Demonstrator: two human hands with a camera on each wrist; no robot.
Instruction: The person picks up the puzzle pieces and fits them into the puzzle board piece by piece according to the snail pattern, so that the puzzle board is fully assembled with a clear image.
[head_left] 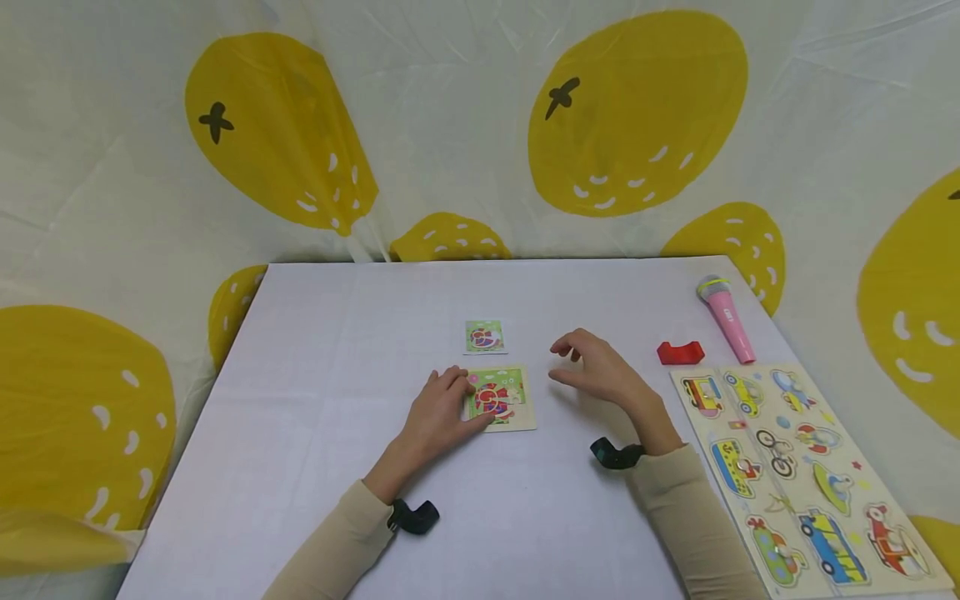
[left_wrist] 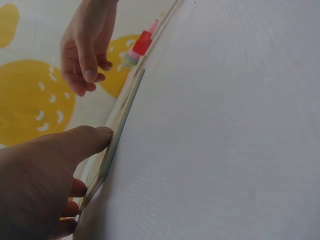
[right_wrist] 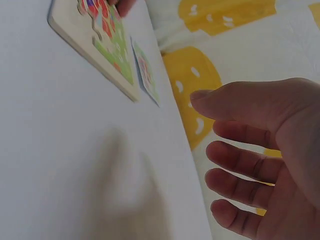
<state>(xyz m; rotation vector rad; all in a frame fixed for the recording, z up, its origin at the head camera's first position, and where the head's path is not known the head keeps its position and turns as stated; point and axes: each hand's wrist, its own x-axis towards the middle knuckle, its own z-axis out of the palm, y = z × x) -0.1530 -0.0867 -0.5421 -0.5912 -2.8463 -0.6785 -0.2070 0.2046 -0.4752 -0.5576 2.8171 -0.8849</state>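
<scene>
A small wooden puzzle board [head_left: 529, 417] with a red, green and white picture lies flat on the table. My left hand [head_left: 438, 417] holds it at its left side, thumb on the lower part and fingers at the upper left corner. Bare wood shows in part of its picture area [right_wrist: 92, 35] in the right wrist view. Just beyond the board lies a small picture card [head_left: 485, 337] with a similar design. To the right of both, my right hand [head_left: 600, 371] hovers over the table, its fingers loosely bent around nothing.
At the right edge lies a large peg puzzle board [head_left: 806, 475] with vehicle pieces. Behind it are a red curved block [head_left: 680, 353] and a pink toy microphone [head_left: 727, 321]. The white table [head_left: 337, 333] meets a lemon-print cloth [head_left: 450, 125] at the back.
</scene>
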